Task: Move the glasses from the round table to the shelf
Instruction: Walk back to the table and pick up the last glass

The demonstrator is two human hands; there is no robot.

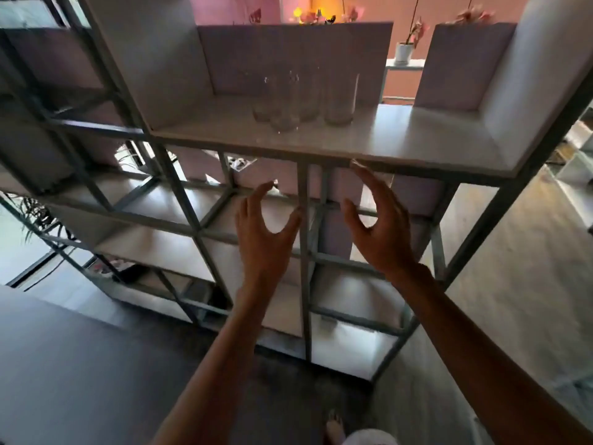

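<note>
Several clear tall glasses (pixel 301 101) stand close together on a pale shelf board (pixel 401 139) of a metal-framed shelf unit. Both my hands hang just below and in front of that board, holding nothing. My left hand (pixel 266 232) has its fingers spread and relaxed, thumb apart. My right hand (pixel 382 226) mirrors it, fingertips near the board's front edge. The round table is out of view.
The shelf unit's grey metal frame (pixel 303 252) runs down between my hands, with lower compartments behind. A potted orchid (pixel 406 49) stands beyond the shelf. A plant (pixel 35 216) sits at the left. Wooden floor lies to the right.
</note>
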